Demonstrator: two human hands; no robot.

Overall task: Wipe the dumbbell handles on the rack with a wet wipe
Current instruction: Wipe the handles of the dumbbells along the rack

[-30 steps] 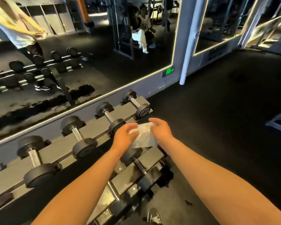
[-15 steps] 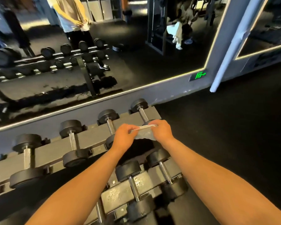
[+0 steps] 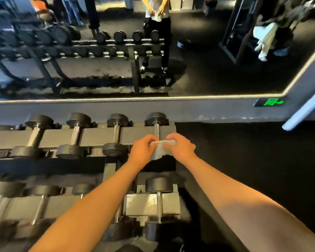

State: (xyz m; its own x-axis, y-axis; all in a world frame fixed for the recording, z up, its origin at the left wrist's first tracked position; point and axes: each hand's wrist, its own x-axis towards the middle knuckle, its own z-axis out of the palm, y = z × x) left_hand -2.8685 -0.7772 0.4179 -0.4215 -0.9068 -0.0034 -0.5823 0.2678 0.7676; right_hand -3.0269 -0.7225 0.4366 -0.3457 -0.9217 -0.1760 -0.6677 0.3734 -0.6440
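A grey two-tier rack (image 3: pixel 98 135) holds black dumbbells with steel handles. I hold a white wet wipe (image 3: pixel 160 149) stretched between my left hand (image 3: pixel 143 149) and my right hand (image 3: pixel 180 147), each pinching one top corner. The wipe hangs just in front of the rightmost top-tier dumbbell (image 3: pixel 156 124), over the near end of its handle and its hidden front head. Three more dumbbells (image 3: pixel 115 133) sit to its left on the top tier. On the lower tier, another dumbbell (image 3: pixel 158 195) lies under my forearms.
A wall mirror (image 3: pixel 207 70) behind the rack reflects the rack, a standing person and gym machines. Black rubber floor (image 3: pixel 253 170) stretches right of the rack. A green exit sign (image 3: pixel 273 102) sits low on the wall, beside a white slanted post (image 3: pixel 304 110).
The view has swung left, so the rack now lies square in front of me. Both hands still hold the wipe, now folded narrower and close over the rightmost top handle.
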